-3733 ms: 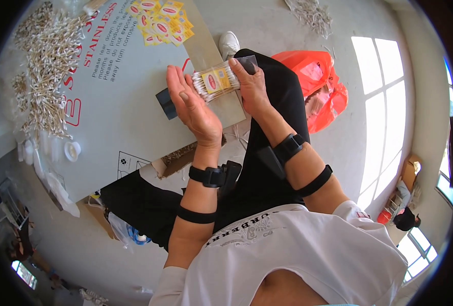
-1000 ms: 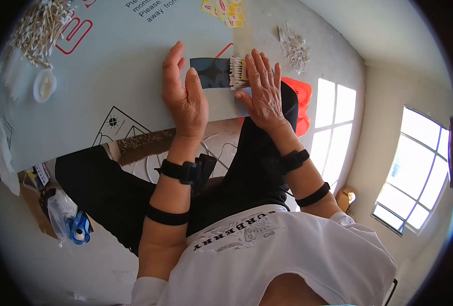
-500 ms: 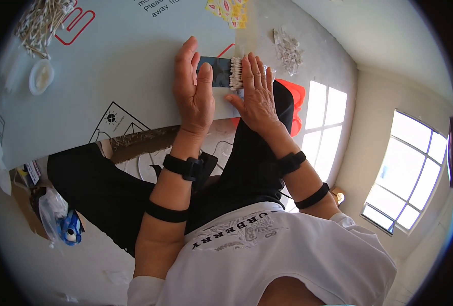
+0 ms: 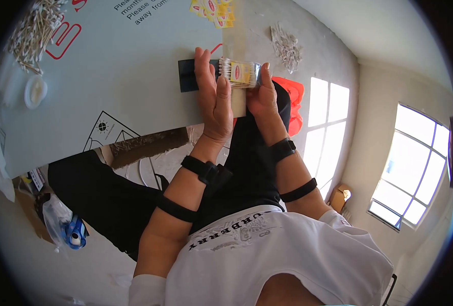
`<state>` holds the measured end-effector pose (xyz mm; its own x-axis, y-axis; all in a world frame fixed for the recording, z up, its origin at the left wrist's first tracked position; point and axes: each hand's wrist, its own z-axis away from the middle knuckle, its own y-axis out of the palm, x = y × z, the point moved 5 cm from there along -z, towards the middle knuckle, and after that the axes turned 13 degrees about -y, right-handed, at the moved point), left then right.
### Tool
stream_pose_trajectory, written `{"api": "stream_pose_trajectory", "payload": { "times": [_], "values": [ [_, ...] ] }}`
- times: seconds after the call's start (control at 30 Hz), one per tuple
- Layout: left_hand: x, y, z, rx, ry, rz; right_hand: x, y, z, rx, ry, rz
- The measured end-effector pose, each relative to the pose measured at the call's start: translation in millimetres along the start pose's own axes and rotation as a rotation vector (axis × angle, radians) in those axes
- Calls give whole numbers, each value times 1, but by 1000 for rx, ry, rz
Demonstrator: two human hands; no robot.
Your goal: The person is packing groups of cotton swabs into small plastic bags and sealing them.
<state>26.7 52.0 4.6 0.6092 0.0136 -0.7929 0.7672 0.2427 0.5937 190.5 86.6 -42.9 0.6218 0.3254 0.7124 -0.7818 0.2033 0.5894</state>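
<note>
A pack of cotton swabs (image 4: pixel 241 73) with a yellow label lies at the table's right edge, white tips facing left. My right hand (image 4: pixel 263 98) grips its right end, thumb up beside shiny clear plastic and the other fingers mostly hidden below. Against the tip end, my left hand (image 4: pixel 214 102) stands on edge, fingers stretched out, palm turned to the pack. Beneath that hand a dark flat rectangle (image 4: pixel 187 76) rests on the grey printed tabletop (image 4: pixel 134 76).
Loose swabs (image 4: pixel 35 35) are heaped at the far left, near a small round white dish (image 4: pixel 35 92). Yellow labels (image 4: pixel 214 11) lie at the far edge. Beyond the table are a pile of small whitish pieces (image 4: pixel 286 48) and a red plastic object (image 4: pixel 290 99).
My right hand has turned from lying flat beside the swabs to gripping the pack's right end, and the yellow label now shows. My left hand has moved right, up to the tips.
</note>
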Motion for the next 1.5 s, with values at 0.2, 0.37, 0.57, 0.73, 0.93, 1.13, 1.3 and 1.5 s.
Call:
{"api": "stream_pose_trajectory", "payload": {
  "times": [0.2,0.37,0.57,0.73,0.93,1.13,1.3,1.5],
  "values": [
    [-5,10,-11,-3,28,-41,-8,9,-5,-197,-278,144],
    [2,12,-17,58,-24,-8,-4,8,-1,-246,-352,219],
    [3,9,-21,131,-87,66,-3,3,-3,-188,-366,275],
    [-23,-25,-32,-133,92,-4,15,-9,10,-342,-464,290],
    [-41,-52,-37,-184,180,-167,34,68,57,174,-863,1775],
    [-38,-54,-41,-187,176,-91,10,91,50,440,-736,2081],
    [-38,-54,-43,-208,193,-91,4,103,41,522,-656,2225],
    [-39,-56,-42,-181,159,-30,15,95,37,109,-706,1938]
  ]
}}
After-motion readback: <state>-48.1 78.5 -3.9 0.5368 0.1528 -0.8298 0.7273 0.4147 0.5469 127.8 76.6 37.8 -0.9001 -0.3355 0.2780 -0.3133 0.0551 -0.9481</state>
